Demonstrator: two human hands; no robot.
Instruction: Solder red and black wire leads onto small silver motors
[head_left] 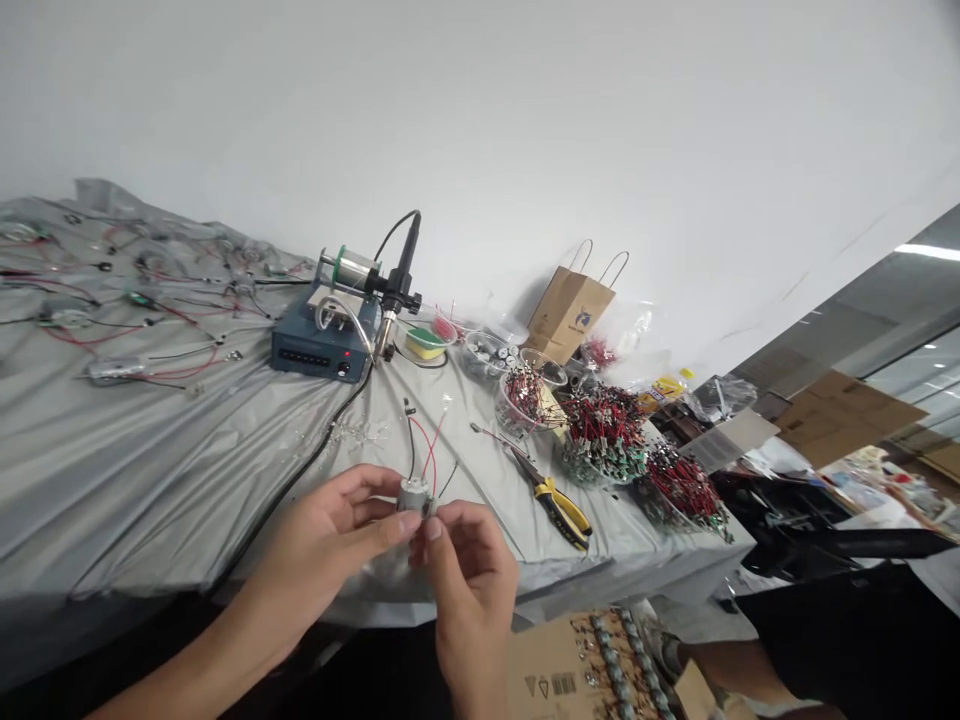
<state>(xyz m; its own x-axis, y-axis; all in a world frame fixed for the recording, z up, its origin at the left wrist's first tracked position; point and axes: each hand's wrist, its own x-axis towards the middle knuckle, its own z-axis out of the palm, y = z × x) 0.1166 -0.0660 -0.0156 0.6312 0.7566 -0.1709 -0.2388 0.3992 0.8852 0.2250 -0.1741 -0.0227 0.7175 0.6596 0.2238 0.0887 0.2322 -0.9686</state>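
Silver motor, light-looking and stiff, clamped at its casing between left hand and right hand, thin red and black wires floppy above the table.

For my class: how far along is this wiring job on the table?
Done, it seems: heaped red-and-black wired parts in clear glass bowls and long wired assemblies on the grey sheet. In hand: a small silver motor with red and black leads, held by the left hand and right hand. Left: perhaps the parts on brown cardboard at the view's bottom edge.
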